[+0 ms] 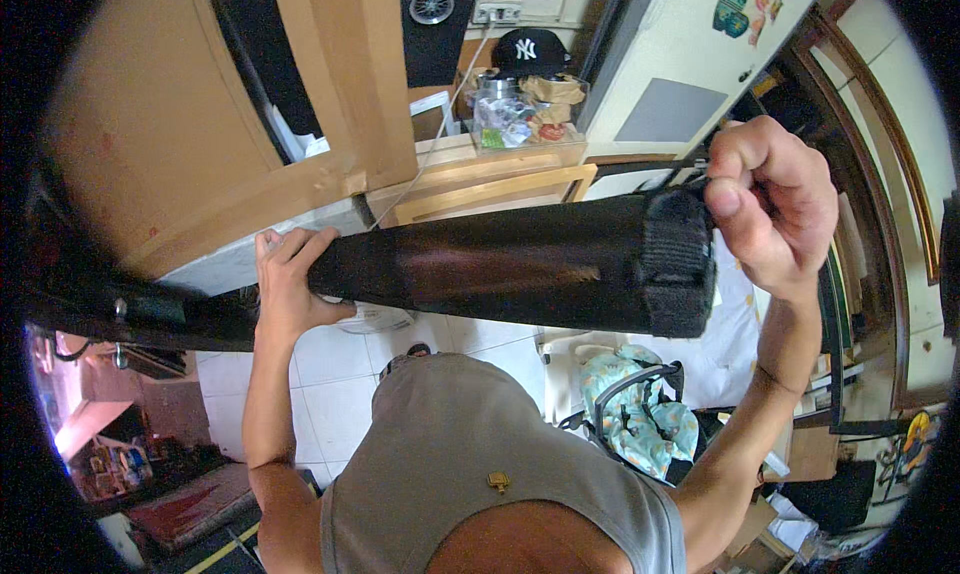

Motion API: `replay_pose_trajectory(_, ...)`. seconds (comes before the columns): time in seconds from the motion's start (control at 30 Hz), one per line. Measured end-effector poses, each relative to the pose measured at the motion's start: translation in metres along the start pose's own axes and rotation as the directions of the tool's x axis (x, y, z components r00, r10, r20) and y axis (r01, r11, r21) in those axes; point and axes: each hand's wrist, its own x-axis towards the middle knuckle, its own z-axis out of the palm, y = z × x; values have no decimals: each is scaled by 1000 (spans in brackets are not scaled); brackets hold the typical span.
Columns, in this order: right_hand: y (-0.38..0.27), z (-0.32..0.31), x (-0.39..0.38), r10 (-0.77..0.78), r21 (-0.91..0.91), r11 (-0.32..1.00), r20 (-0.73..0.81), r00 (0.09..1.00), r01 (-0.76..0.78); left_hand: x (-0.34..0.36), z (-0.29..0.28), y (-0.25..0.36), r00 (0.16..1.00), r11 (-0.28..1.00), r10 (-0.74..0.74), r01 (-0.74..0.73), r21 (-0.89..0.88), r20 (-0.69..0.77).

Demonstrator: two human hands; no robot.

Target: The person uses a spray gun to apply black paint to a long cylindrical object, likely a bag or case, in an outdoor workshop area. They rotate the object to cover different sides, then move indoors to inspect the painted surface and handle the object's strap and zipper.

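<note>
A long black tapering tube-shaped case (500, 264) stretches across in front of my chest, its wide end to the right. That end carries a thick dark ribbed or fuzzy band (680, 264). My left hand (292, 279) is closed round the narrow end, fingers over the top and thumb underneath. At the upper corner of the wide end, my right hand (765, 199) pinches with thumb and forefinger. What lies in that pinch is too small and hidden to make out; it may be the case's edge. The case's inside does not show.
Behind the case stand a brown wooden cabinet (350, 74) and a clear box (530, 124) of wrapped items topped by a black cap (530, 52). A pale wooden frame (500, 196) leans there. Below right sits a teal patterned baby carrier (640, 404) on white floor tiles (330, 359).
</note>
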Motion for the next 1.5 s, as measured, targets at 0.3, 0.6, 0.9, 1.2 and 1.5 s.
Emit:
replay_pose_trajectory(0.3, 7, -1, -6, 61, 74, 995, 27, 998, -63, 2, 11, 5, 999, 1000, 9, -9, -6, 34)
replay_pose_trajectory(0.6, 22, -6, -3, 348, 150, 926, 20, 937, -347, 0, 26, -7, 999, 987, -35, 38, -157, 22)
replay_pose_trajectory(0.9, -52, -19, 67, 401, -268, 908, 333, 853, -322, 12, 94, -52, 979, 840, 112, -2, -543, 170)
replay_pose_trajectory(1.2, -28, 1, 89, 376, -44, 903, 559, 739, -427, 6, 136, -20, 994, 731, 61, 20, -682, 95)
replay_pose_trajectory(1.5, -24, 35, 77, 533, 92, 793, 374, 759, -603, -4, 204, -12, 998, 694, 13, 37, -719, 64)
